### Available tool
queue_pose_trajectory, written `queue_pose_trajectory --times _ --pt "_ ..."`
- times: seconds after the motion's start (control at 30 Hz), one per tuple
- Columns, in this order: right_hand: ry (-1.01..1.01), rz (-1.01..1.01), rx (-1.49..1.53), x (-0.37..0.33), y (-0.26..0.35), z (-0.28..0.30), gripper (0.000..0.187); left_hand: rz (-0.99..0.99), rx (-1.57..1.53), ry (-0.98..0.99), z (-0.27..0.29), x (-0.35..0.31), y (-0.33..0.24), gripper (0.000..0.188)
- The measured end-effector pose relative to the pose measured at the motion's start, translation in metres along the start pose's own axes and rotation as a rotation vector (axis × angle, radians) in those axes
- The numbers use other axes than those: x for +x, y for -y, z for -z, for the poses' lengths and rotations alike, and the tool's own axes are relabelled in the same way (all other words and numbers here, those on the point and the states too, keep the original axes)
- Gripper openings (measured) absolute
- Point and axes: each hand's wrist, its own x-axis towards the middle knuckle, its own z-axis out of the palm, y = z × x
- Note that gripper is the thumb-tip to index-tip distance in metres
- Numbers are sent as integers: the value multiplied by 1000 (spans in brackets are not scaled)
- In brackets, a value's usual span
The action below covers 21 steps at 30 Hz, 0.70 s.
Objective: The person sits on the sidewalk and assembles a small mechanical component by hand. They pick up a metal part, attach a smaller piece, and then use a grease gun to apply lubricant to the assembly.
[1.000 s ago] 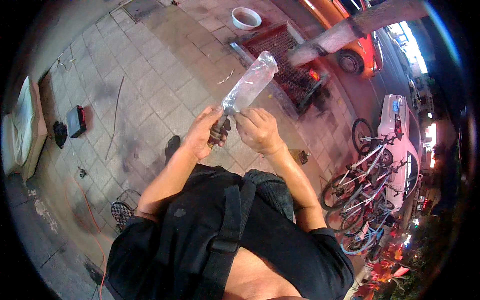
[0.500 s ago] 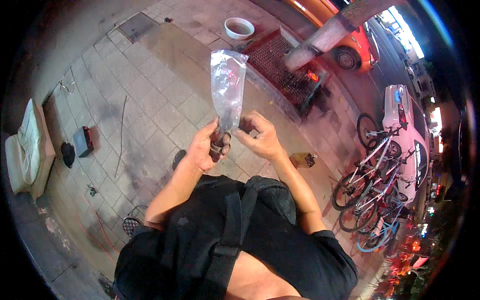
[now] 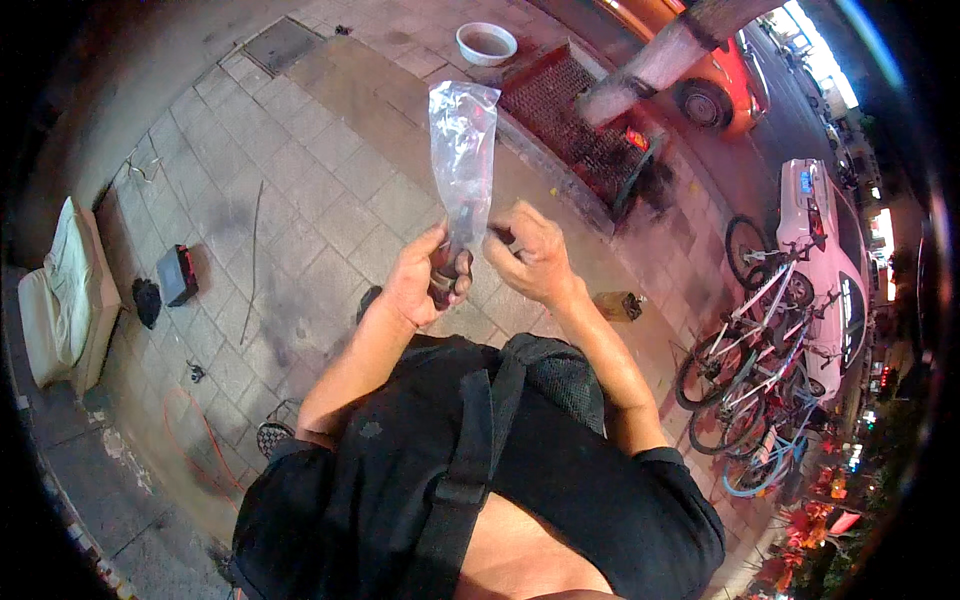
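A long clear plastic bag point(image 3: 463, 140) stands up in front of me, its lower end gathered at my hands. My left hand point(image 3: 427, 270) is closed round the bag's lower end and a dark, roundish object point(image 3: 443, 285), mostly covered by my fingers, whose kind I cannot make out. Something small and dark shows through the plastic just above that grip. Close by the bag's lower right edge is my right hand point(image 3: 535, 255), its fingers curled in a pinch. Whether it has hold of the plastic is hidden.
Grey paving point(image 3: 310, 200) surrounds me. To the left are a worn cushioned seat point(image 3: 70, 300), a dark box point(image 3: 178, 275) and an orange cord point(image 3: 205, 440). A white basin point(image 3: 486, 45) stands ahead near a tree trunk point(image 3: 660, 65). Bicycles point(image 3: 745, 370) and a white car point(image 3: 835, 270) are at right.
The surroundings have shifted slightly in the view. The bag sits a little higher in the picture, and my right hand has moved slightly right, its fingers more curled. My left hand keeps its grip.
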Motion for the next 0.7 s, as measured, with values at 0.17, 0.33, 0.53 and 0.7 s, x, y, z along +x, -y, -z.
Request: queue_pose_trajectory --times 0.17,0.33,0.53,0.7 --pt "51 -89 60 -5 -3 2 26 -13 -58 44 -7 -8 2 39" --pt "72 -177 109 0 7 0 32 36 -135 37 -8 -3 -2 38" --pt "59 -13 -4 2 9 0 24 35 -117 -19 -11 -3 -1 36" --pt "20 14 -20 2 10 -4 18 36 -143 1 -11 -4 1 37"
